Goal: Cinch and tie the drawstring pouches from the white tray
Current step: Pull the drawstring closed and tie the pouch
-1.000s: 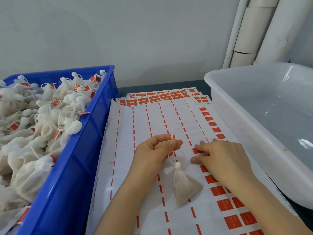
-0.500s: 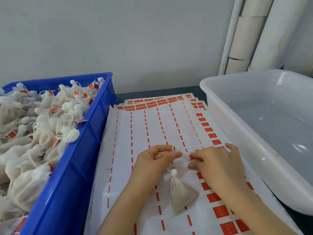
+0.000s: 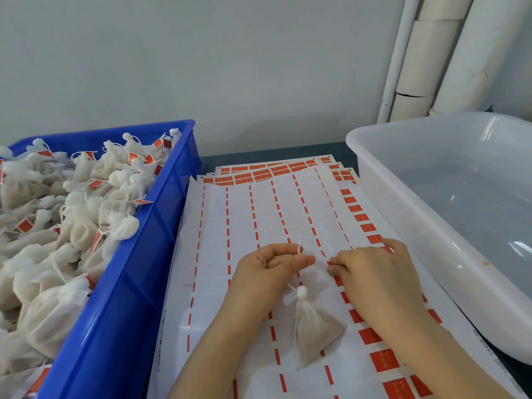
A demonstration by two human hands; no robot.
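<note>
Small white mesh drawstring pouch, filled and already cinched, lying on the white sheet of red stickers, long axis toward the left hand, the nearer one. Thin white string pinched there between thumb and forefinger. Right hand just beside, fingertips on a sticker; impossible to tell if gripping.

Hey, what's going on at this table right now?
A person's left hand pinches the string of a cinched pouch lying on the sticker sheets. The right hand touches a red sticker there with its fingertips. Tagged pouches fill the blue crate on the left; the white tray sits on the right.
</note>
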